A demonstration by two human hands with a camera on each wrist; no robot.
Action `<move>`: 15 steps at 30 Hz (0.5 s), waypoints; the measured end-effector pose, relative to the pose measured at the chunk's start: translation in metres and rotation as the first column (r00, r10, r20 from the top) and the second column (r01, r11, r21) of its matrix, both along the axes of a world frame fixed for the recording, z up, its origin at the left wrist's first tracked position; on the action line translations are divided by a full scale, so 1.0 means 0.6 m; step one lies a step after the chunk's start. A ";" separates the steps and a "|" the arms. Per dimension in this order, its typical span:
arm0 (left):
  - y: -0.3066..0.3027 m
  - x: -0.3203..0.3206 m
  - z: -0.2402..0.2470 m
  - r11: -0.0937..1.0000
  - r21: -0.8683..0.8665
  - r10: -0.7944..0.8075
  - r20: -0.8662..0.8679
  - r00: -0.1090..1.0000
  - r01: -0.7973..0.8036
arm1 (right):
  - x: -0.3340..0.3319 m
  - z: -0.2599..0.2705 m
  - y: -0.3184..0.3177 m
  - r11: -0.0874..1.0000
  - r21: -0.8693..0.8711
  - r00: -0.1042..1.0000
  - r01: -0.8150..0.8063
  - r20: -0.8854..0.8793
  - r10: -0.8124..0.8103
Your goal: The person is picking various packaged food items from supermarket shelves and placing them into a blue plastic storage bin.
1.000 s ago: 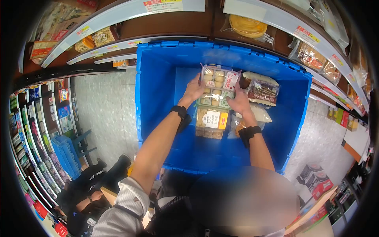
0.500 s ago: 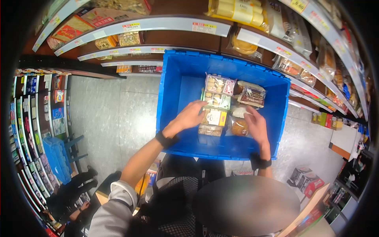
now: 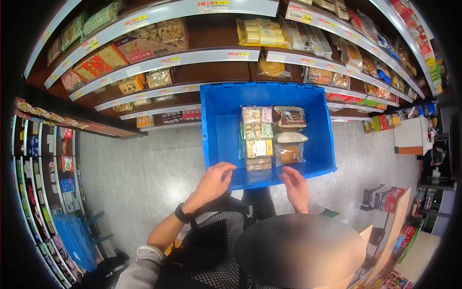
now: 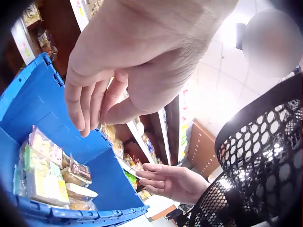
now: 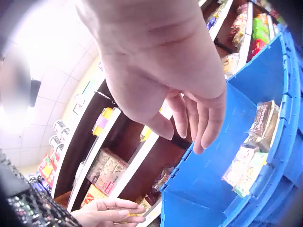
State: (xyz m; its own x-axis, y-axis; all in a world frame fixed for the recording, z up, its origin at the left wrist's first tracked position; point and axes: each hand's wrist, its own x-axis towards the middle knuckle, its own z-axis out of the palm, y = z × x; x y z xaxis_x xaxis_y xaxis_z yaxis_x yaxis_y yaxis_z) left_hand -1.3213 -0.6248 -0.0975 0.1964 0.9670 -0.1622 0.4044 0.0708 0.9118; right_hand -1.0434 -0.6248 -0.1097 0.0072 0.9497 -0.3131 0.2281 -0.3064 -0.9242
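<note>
In the head view a blue crate [image 3: 222, 144] holds two columns of packaged food. The left column has a pink-labelled pack [image 3: 256, 114], a green-labelled pack [image 3: 257, 130], and a yellow-and-white labelled pack [image 3: 259, 148]. On the right lie a dark-labelled bag [image 3: 289, 117], a pale bag [image 3: 291, 137] and a brown bread bag [image 3: 289, 154]. My left hand [image 3: 214, 183], fingers loosely bent and empty, hovers by the crate's near left edge. Over the near edge, farther right, my right hand [image 3: 295, 188] is also empty with relaxed fingers. Both wrist views show bare, empty hands [image 4: 137, 61] [image 5: 165, 75].
Shelves [image 3: 216, 57] of packaged bakery goods stand behind the crate. At the left are more stocked shelves and a blue folded crate or stool [image 3: 74, 238] on the grey floor [image 3: 144, 164]. Boxes [image 3: 382, 198] and a counter [image 3: 411, 137] stand to the right.
Both hands have let go of the packs and drawn back toward the body, out to the crate's near edge. The head view has shifted, showing more of the shelves.
</note>
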 end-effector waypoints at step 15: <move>-0.224 0.029 0.049 0.997 0.029 0.068 -0.099 0.993 -0.065 | -0.023 0.083 -0.174 0.947 0.185 0.953 -0.263 0.204 0.224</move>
State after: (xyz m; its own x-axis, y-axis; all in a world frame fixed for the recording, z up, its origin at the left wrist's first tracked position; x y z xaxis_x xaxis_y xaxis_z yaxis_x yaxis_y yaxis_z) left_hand -1.3039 -0.7594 -0.0681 0.1154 0.9815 -0.1530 0.4888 0.0780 0.8689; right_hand -1.0571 -0.7291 -0.0600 -0.1948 0.9729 -0.1242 0.4384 -0.0269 -0.8984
